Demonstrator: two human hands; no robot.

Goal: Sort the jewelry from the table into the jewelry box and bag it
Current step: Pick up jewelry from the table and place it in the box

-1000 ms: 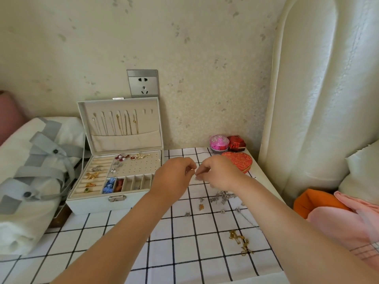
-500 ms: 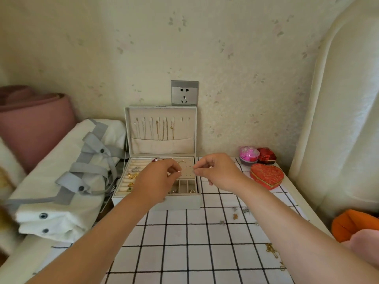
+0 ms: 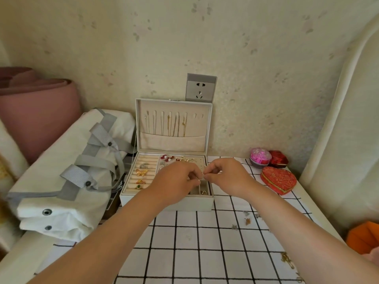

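Note:
The white jewelry box (image 3: 166, 202) stands open against the wall, with chains hanging in its lid (image 3: 174, 124) and rings and earrings in its tray. My left hand (image 3: 174, 180) and my right hand (image 3: 225, 177) meet above the box's right front compartments. Their fingertips pinch a tiny silver piece (image 3: 198, 178) between them; its exact shape is too small to tell. Several small earrings (image 3: 247, 221) and a gold chain (image 3: 288, 262) lie loose on the checked tablecloth (image 3: 194, 253).
A white bag with grey straps (image 3: 67, 177) lies left of the box. A red heart-shaped tin (image 3: 279, 180), a pink round case (image 3: 260, 156) and a small red box (image 3: 279, 158) sit at the right back. A padded headboard rises on the right.
Both hands have carried the small piece from the table's middle leftward to above the jewelry box. The view has swung left along with them.

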